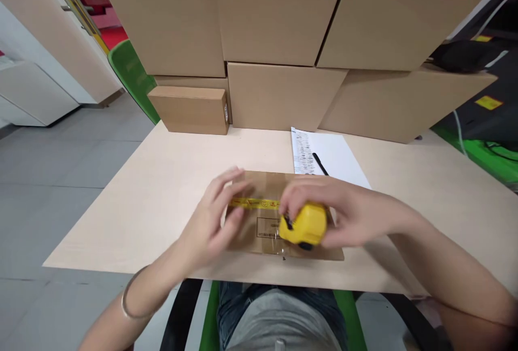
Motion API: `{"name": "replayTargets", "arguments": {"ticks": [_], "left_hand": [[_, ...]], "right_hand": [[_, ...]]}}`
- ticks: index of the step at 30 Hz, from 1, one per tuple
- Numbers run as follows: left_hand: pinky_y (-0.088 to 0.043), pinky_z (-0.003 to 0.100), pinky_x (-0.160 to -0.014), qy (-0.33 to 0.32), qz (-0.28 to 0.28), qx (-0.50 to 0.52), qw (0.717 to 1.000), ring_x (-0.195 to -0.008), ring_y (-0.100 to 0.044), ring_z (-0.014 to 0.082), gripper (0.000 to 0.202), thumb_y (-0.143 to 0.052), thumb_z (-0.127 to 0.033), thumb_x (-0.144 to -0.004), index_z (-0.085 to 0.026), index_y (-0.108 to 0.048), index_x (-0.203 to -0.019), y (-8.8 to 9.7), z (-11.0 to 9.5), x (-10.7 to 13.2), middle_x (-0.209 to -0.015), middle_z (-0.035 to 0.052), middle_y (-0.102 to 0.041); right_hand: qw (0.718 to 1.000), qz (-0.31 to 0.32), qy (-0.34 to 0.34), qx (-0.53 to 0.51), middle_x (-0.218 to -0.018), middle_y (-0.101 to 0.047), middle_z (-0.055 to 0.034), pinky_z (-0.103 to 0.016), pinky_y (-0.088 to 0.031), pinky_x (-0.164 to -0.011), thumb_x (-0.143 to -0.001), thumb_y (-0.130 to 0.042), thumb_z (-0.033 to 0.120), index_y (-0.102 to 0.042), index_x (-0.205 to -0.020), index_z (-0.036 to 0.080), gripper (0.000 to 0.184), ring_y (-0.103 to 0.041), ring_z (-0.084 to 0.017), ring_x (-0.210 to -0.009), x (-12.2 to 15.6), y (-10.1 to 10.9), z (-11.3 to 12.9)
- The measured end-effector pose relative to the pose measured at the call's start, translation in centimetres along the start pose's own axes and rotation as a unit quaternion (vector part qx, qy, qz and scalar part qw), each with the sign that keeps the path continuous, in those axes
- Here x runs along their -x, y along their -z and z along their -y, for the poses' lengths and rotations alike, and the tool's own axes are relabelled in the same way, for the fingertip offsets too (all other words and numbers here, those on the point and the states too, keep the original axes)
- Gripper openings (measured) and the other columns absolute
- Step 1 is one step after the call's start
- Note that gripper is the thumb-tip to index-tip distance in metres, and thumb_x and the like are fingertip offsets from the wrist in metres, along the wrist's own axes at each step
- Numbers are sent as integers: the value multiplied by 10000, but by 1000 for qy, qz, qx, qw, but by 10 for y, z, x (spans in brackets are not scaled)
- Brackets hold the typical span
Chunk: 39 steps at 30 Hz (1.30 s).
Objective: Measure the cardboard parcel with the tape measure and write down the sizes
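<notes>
Tape measure (304,225) sits lower centre of frame, clasped in the right hand (343,213), blade pulled left across the flat cardboard box (259,216); left hand (220,216) pins the blade end at the box's left edge, so measuring looks mid-way. Box closed, contents unseen; stacked cartons (279,43) upper frame, paper sheet (332,156) with pen (319,163) just behind.

A yellow tape measure (306,225), blade drawn out leftward, lies across a flat brown parcel (279,243) on the table.
</notes>
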<state>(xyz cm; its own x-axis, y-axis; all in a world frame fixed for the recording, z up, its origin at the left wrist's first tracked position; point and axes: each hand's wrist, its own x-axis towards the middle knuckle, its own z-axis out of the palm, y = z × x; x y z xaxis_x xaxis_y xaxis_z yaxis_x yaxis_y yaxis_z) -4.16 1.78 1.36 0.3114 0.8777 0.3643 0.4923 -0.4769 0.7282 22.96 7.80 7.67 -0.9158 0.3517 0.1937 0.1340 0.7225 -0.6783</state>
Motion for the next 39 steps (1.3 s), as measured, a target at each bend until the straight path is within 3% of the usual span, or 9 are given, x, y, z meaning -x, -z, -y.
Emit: {"name": "replayTargets", "arguments": {"ticks": [4, 9, 12, 15, 19, 26, 30, 34, 39], "left_hand": [[-502, 528, -1100, -120, 100, -49, 986, -1363, -527, 337, 559, -512, -207, -928, -245, -393, -1473, -18, -35, 19, -1419, 176, -558], [-540, 562, -1025, -235, 126, -151, 952, -1243, -611, 424, 417, -513, -429, -944, -119, -573, -1216, -40, -23, 23, -1181, 248, -677], [-543, 551, -1004, -288, 136, -220, 922, -1226, -628, 408, 547, -456, -586, -966, -200, -586, -1331, -41, -18, 22, -1198, 215, -678], [-518, 556, -1021, -289, 156, -256, 909, -1197, -650, 381, 603, -393, -627, -981, -321, -485, -1492, -41, -19, 22, -1158, 158, -693], [-493, 558, -1035, -282, 157, -268, 908, -1189, -650, 394, 632, -374, -647, -981, -317, -489, -1507, -43, -21, 23, -1149, 166, -691], [-453, 547, -1065, -278, 163, -276, 905, -1173, -642, 366, 659, -356, -676, -982, -322, -447, -1531, -42, -20, 23, -1132, 145, -682], [-442, 540, -1068, -280, 165, -286, 901, -1160, -641, 355, 679, -331, -697, -981, -331, -419, -1546, -42, -20, 23, -1126, 134, -678], [-435, 547, -1080, -296, 155, -287, 898, -1225, -607, 363, 659, -346, -701, -976, -367, -402, -1542, -43, -16, 24, -1181, 136, -658], [-501, 568, -1036, -288, 140, -200, 926, -1282, -559, 410, 783, -378, -724, -952, -141, -425, -1472, -39, -17, 25, -1269, 231, -619]], "right_hand": [[997, 59, -34, -22, -1091, -664, -50, -296, -522, -820, -781, -694, 128, -660, -997, 245, 248, -658, -173, -916, 22, -9, 10], [996, 68, -63, -2, -1104, -638, -56, -288, -519, -822, -799, -637, 89, -677, -1013, 227, 257, -650, -166, -917, 18, -9, 9], [995, 76, -68, -14, -1117, -648, -62, -306, -516, -874, -778, -595, 49, -662, -1019, 214, 299, -653, -179, -969, 8, 10, -6], [994, 79, -70, -7, -1137, -671, -59, -342, -498, -941, -763, -574, 61, -654, -1055, 212, 338, -643, -203, -1045, -6, 36, -32], [991, 33, -132, 7, -1188, -685, -47, -355, -486, -947, -784, -587, 178, -648, -1111, 224, 335, -615, -220, -1080, -25, 64, -73], [989, 46, -135, -39, -1115, -665, -49, -277, -497, -740, -714, -576, 177, -662, -1087, 212, 384, -616, -188, -926, -31, 69, -123], [991, 12, -132, -6, -1035, -662, -44, -291, -482, -734, -734, -594, 156, -649, -1108, 210, 382, -608, -191, -885, -25, 69, -108], [996, 17, -84, 14, -1095, -663, -59, -332, -486, -880, -743, -601, 108, -651, -1080, 203, 353, -624, -210, -997, -15, 51, -62], [995, 66, -78, -18, -1056, -653, -47, -289, -509, -818, -705, -656, 76, -666, -1024, 204, 344, -643, -179, -926, 15, -1, -5]]}}
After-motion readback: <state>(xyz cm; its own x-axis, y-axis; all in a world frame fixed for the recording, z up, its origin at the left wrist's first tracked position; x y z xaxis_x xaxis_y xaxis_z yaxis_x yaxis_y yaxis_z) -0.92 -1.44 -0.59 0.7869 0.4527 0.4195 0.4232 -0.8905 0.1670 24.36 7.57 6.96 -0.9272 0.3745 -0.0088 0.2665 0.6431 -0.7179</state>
